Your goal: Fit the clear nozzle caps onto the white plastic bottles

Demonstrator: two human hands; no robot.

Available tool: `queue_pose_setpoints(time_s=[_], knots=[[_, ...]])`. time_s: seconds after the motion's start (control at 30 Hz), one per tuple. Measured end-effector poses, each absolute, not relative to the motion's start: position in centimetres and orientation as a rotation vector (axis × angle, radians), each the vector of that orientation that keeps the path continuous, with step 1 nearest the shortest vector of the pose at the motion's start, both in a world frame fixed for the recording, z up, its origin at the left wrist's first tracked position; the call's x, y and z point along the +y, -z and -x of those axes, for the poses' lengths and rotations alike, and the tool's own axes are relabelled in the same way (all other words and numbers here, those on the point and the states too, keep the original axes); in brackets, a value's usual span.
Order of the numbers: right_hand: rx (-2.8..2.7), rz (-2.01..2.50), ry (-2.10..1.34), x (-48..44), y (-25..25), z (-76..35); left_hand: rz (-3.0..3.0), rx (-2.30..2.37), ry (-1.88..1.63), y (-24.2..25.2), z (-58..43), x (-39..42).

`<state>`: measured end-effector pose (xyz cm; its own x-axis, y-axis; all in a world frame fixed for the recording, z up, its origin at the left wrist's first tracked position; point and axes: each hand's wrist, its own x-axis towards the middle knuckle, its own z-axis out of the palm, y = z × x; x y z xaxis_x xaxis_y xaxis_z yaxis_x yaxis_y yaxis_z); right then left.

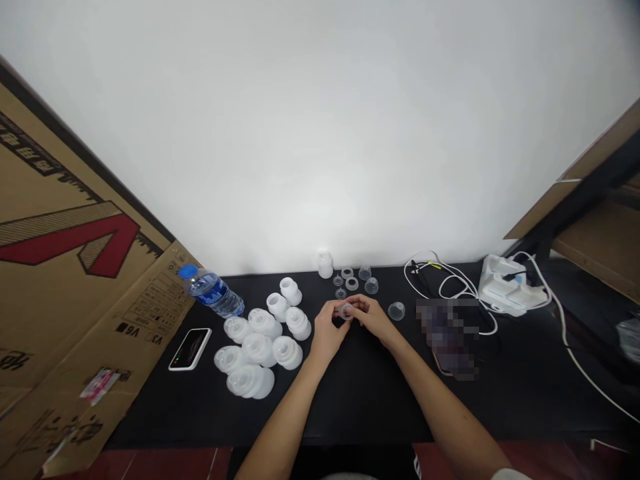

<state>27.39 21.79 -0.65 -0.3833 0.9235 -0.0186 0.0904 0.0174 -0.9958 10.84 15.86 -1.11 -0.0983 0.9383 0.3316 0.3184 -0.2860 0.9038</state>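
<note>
Hands: left hand [327, 327], right hand [373, 316] together, fingertips clamped on clear plastic piece [345, 310], lower centre.
Black table [365, 393]: stretches to front edge, lower frame.
Left: cardboard box [75, 287].
Room: white wall [320, 133], upper frame.

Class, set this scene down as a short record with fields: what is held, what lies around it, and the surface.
Held: clear plastic piece, in left hand and right hand
Beyond hands: clear rings, clear domes, upright white bottle
Left: white bottles, water bottle
Right: white cable
Surface: black table
</note>
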Motion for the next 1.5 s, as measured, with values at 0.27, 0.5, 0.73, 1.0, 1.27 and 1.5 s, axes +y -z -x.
queue_pose_setpoints(time_s=[0.27,0.5,0.73,1.0,1.27,1.5], knots=[[-1.856,1.090,-1.022,21.2,-0.8,-28.1,-1.452,1.432,-1.461,2.0,-10.4,16.2],[-1.971,0.972,-0.808,20.5,-1.0,-27.6,-1.445,1.489,-1.442,2.4,-10.2,16.3],[-2.013,0.877,-0.812,20.9,-0.6,-27.7,-1.466,1.513,-1.439,2.5,-10.3,16.3],[-1.950,0.909,-0.760,21.1,-0.6,-27.9,-1.566,1.580,-1.395,1.6,-10.5,16.0],[-1.986,0.913,-0.713,20.8,-0.3,-27.5,-1.534,1.651,-1.329,1.5,-10.7,16.1],[-1.909,0.982,-0.748,20.8,-1.1,-27.6,-1.567,1.574,-1.307,0.8,-10.7,16.0]])
